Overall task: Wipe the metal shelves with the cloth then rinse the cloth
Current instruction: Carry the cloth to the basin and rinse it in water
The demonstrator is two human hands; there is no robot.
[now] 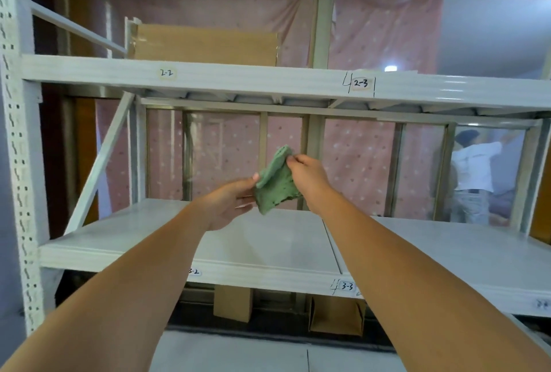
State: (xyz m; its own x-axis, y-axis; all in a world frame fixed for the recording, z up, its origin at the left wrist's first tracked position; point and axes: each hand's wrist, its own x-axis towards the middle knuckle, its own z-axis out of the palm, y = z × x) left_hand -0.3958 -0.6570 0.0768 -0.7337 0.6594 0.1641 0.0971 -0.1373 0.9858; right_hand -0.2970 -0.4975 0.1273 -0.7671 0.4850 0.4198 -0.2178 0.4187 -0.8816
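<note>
A green cloth [275, 182] hangs folded in the air above the white metal shelf [268, 240] marked 3-2 and 3-3. My right hand [307, 174] pinches the cloth's upper right edge. My left hand [231, 203] grips its lower left edge, thumb on top. Both arms reach forward over the shelf's front lip. The cloth does not touch the shelf surface. An upper shelf [238, 79], marked 2-2 and 2-3, runs across above the hands.
A flat cardboard sheet [205, 45] stands on the upper shelf. The perforated upright post [18, 163] stands at left with a diagonal brace [101, 163]. Two cardboard boxes [335, 316] sit below the lower shelf. A person [472, 174] stands behind the rack at right.
</note>
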